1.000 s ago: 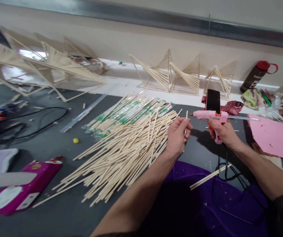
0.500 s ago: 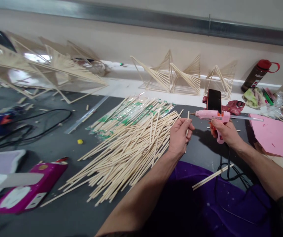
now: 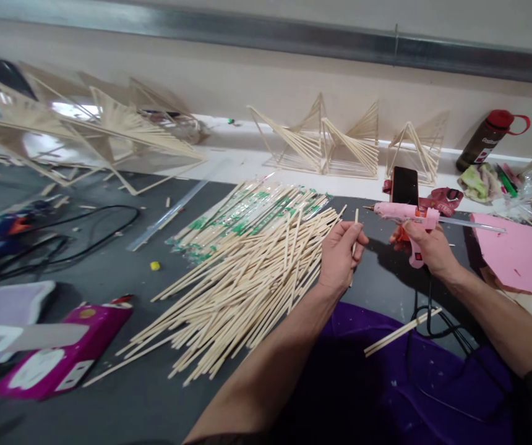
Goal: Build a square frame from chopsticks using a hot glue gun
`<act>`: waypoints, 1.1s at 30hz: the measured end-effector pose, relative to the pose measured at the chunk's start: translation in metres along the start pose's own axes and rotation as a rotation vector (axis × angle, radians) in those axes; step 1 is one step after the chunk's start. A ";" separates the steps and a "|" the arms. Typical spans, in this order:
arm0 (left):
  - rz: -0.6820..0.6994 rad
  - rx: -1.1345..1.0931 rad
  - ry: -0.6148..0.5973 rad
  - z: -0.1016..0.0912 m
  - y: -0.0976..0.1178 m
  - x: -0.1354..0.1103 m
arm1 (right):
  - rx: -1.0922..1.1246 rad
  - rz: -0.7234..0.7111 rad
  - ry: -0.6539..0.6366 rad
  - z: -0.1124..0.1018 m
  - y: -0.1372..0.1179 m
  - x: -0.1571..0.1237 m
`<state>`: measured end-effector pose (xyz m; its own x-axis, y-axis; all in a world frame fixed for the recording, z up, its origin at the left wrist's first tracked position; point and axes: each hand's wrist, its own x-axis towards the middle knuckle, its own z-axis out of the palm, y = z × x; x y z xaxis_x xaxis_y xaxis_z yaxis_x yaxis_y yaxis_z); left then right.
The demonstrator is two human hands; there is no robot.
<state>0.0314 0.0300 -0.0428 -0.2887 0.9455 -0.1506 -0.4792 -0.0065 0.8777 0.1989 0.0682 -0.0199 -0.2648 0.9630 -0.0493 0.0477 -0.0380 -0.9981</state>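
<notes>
My left hand is closed on a short wooden stick that stands upright out of its fingers. My right hand grips a pink hot glue gun, a clear glue rod sticking out of its back to the right. The gun's nozzle points left, a little way from the stick's top. A large heap of loose wooden sticks lies on the grey surface just left of my left hand, with several wrapped green-and-white packs at its far edge.
Stick-built frame models stand along the wall, with larger ones at left. A black phone, a dark bottle, pink paper, a magenta box, black cables and a loose stick pair lie around.
The glue gun in my right hand has drawn slightly to the right, away from the stick's tip. The view has shifted a little to the left.
</notes>
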 end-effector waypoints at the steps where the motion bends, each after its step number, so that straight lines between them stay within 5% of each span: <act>1: 0.002 -0.001 0.005 0.000 0.001 0.000 | -0.010 -0.009 -0.010 0.000 0.001 0.000; 33: 0.017 0.031 -0.005 0.001 0.000 -0.002 | -0.298 -0.074 -0.028 -0.003 -0.009 -0.004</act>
<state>0.0325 0.0283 -0.0421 -0.2926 0.9469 -0.1337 -0.4487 -0.0125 0.8936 0.2026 0.0659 -0.0108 -0.3042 0.9524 0.0182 0.3067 0.1160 -0.9447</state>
